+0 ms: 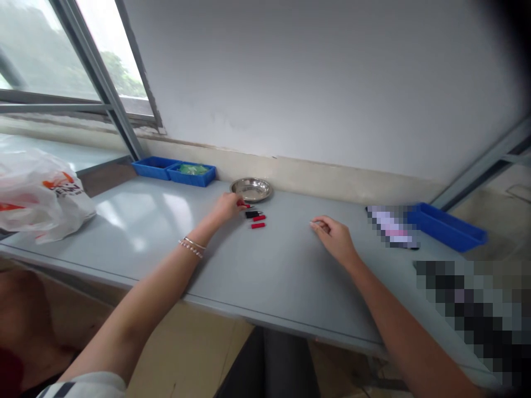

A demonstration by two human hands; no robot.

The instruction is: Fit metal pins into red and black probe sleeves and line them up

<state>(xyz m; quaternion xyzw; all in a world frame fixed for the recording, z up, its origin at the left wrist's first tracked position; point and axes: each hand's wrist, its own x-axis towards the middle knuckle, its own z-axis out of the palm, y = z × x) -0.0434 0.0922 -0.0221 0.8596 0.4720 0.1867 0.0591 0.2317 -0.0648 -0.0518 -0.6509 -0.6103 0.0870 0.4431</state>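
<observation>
My left hand (227,208) is closed in a pinch on a small red cylindrical piece (241,203), just in front of a round shiny metal dish (251,189). Beside its fingertips a black cylindrical piece (251,214) lies on the table, with two red cylindrical pieces, one nearer the black one (259,218) and one closer to me (258,225). These pieces look like plugs with thin tips, too small to be sure. Farther right, my right hand (334,236) is held over the table with thumb and fingers pinched together; whatever they hold is too small to make out.
Two blue bins stand at the back left, one dark inside (151,167), the other with green packaging (193,172). A white plastic bag (45,193) sits at the left. At the right are a phone-like pixelated object (392,228), a blue bin (450,226) and a dark pixelated area.
</observation>
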